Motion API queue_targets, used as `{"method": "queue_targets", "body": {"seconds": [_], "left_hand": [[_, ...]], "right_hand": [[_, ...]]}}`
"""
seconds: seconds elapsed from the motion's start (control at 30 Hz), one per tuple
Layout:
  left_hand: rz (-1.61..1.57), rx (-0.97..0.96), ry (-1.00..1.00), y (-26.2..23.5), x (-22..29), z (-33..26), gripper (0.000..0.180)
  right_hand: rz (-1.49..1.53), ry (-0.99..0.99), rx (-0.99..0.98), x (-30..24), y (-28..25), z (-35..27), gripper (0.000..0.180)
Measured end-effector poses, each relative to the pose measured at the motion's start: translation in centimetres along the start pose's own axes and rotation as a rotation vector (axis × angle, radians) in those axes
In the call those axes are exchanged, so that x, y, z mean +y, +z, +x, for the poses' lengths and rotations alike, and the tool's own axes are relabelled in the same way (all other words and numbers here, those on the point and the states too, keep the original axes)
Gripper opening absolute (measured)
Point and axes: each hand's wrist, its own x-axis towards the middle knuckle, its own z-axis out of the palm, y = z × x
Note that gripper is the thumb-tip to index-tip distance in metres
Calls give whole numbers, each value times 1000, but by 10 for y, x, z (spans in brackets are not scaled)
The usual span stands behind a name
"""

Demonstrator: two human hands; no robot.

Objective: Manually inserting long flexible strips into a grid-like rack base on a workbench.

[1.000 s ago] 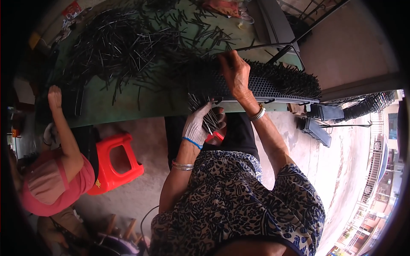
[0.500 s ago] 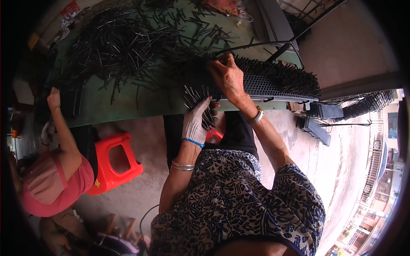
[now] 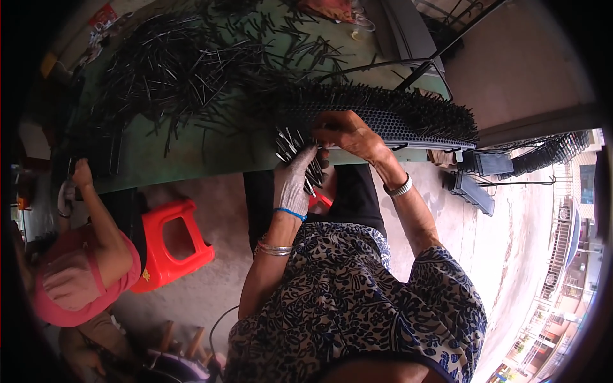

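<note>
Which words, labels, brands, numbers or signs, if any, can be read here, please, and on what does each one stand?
None can be read.
Red packet, upper left: markings too small and blurred.
Red plastic stool: yellow mark, not readable as text.
Black rods in the gloved left hand: no lettering visible.

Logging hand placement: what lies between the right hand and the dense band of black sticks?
In the head view, a strip of honeycomb panel lies between the right hand and the band of sticks.
</note>
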Motion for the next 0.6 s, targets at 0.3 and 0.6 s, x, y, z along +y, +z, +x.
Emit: {"method": "queue_targets", "body": {"seconds": [0.3,0.6], "left_hand": [[-191,26,-55,-3,2,12,21],[-359,-4,-132,-9,0,16,20]], "right_hand": [[167,50,67,-6,-1,-6,15],[-46,-200,630,-16,-16,1,13]]}}
